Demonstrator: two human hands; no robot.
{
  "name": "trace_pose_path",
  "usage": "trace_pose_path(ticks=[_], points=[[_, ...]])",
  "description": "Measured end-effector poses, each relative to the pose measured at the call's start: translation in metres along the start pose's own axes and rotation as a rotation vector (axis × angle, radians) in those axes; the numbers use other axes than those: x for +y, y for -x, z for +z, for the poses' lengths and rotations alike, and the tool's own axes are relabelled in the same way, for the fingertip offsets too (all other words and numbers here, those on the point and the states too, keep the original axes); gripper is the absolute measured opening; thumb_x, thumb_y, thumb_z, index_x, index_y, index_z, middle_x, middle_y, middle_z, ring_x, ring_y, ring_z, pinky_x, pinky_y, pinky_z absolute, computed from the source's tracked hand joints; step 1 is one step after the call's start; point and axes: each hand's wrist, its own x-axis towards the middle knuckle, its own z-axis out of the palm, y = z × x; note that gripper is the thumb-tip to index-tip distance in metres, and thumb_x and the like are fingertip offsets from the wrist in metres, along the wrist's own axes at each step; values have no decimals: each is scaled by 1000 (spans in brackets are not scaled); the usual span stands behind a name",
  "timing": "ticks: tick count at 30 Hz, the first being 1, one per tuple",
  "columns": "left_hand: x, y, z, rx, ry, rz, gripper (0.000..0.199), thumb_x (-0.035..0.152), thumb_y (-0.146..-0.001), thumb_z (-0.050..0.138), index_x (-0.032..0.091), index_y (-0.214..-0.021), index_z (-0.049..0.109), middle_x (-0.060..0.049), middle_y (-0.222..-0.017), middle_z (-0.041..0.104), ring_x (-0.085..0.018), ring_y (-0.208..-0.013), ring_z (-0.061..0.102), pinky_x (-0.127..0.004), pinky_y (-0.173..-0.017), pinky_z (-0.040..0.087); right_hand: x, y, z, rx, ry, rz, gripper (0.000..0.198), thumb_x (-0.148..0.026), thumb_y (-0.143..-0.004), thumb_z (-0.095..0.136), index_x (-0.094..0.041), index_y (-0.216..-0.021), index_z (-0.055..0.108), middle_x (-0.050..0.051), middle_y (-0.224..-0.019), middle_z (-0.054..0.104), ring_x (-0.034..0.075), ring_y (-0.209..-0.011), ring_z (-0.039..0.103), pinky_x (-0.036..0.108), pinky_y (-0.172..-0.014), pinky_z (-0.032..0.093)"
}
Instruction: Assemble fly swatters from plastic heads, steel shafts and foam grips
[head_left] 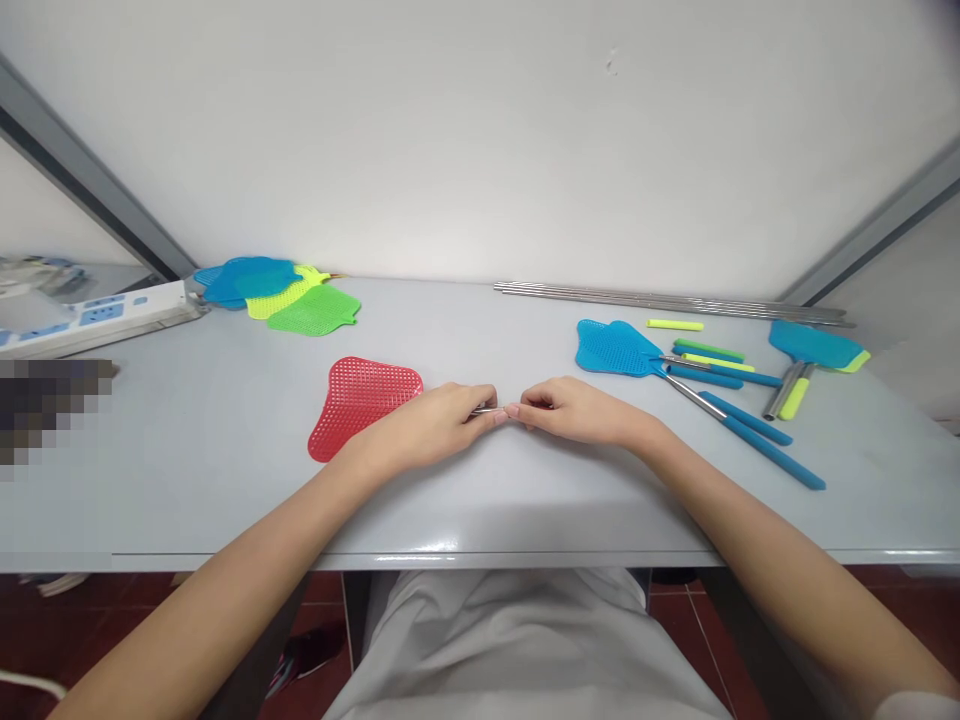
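My left hand [450, 415] is closed around a short length of thin metal rod [487, 410], which shows between its finger and thumb. Fingers pinched together, my right hand [570, 408] meets the rod's right end. Most of the rod is covered by the hands. Beside my left wrist lies a red fly swatter head [367, 395], a perforated plastic sheet; whether the rod joins it is hidden behind the hand. To the right, blue fly swatters [619, 348] with metal shafts and blue grips [776, 452] lie on the table [525, 510].
Blue, yellow and green swatter heads [315, 312] are stacked at the back left, near a white power strip [142, 315]. Long metal tubes [660, 300] lie along the wall. Loose coloured grips [675, 324] and another blue swatter head [814, 343] are at the right.
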Motion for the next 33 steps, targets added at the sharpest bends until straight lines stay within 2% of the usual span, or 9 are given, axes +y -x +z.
trace_pose_path(ticks=[13, 33], points=[[-1, -1, 0, -17, -9, -6, 49, 59, -80, 19, 22, -78, 52, -2, -71, 56, -14, -62, 49, -24, -52, 31, -3, 3, 0, 20, 39, -9, 43, -51, -80, 33, -15, -58, 38, -3, -53, 36, 5, -49, 29, 23, -48, 20], [2, 1, -3, -47, 10, -43, 44, 56, -80, 23, 22, -80, 50, -2, -73, 56, -14, -60, 49, -23, -49, 31, -3, 3, 2, 37, 74, -4, 48, -57, -80, 29, -15, -56, 36, -3, -52, 36, 6, -50, 29, 24, -49, 18]])
